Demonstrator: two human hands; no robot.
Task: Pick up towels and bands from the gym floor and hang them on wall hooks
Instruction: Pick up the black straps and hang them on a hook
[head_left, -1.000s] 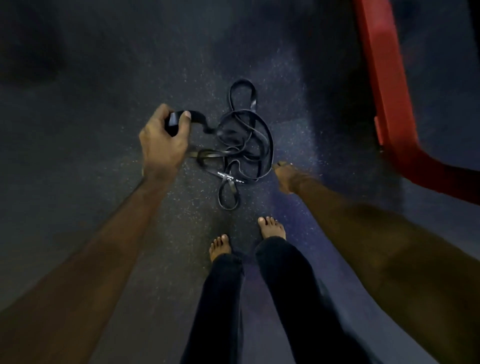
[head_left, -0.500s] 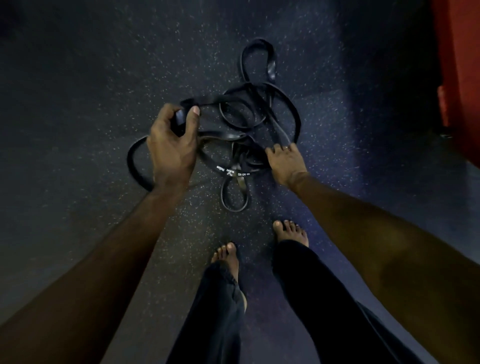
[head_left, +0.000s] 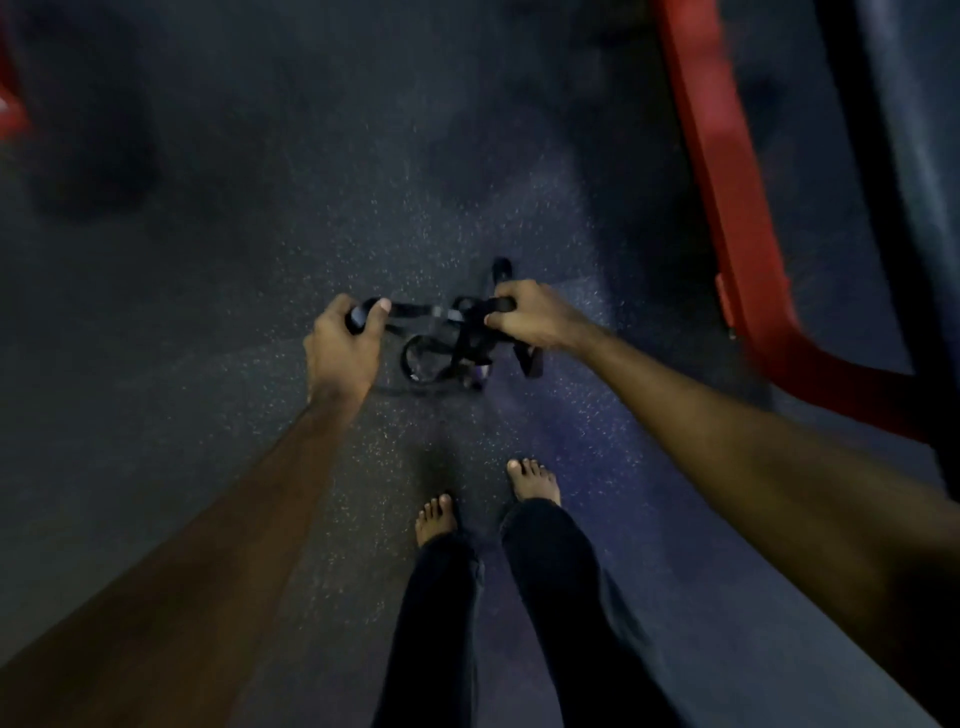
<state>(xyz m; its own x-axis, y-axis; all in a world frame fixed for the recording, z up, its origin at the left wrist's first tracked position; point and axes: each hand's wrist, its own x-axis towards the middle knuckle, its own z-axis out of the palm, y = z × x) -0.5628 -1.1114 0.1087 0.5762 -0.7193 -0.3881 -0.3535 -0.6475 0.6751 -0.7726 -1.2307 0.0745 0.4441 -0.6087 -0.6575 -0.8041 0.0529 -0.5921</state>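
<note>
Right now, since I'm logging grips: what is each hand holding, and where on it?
Both hold the band: the left hand grips a loop at one side, the right hand bunched strands at the other.

A: Entry, head view. Grip status?

B: The left hand grips one end of the black bands, thumb laid over the strap. The right hand grips the other side, fingers curled round several strands.

A: Band condition?

B: Tangled. One strap runs between the hands and loops hang beneath. Contact of the lowest loops with the floor: cannot tell, blurred.

A: Surroundings?

B: The floor is dark and speckled. A red frame stands at right. Bare feet and dark trousers show below the hands.
</note>
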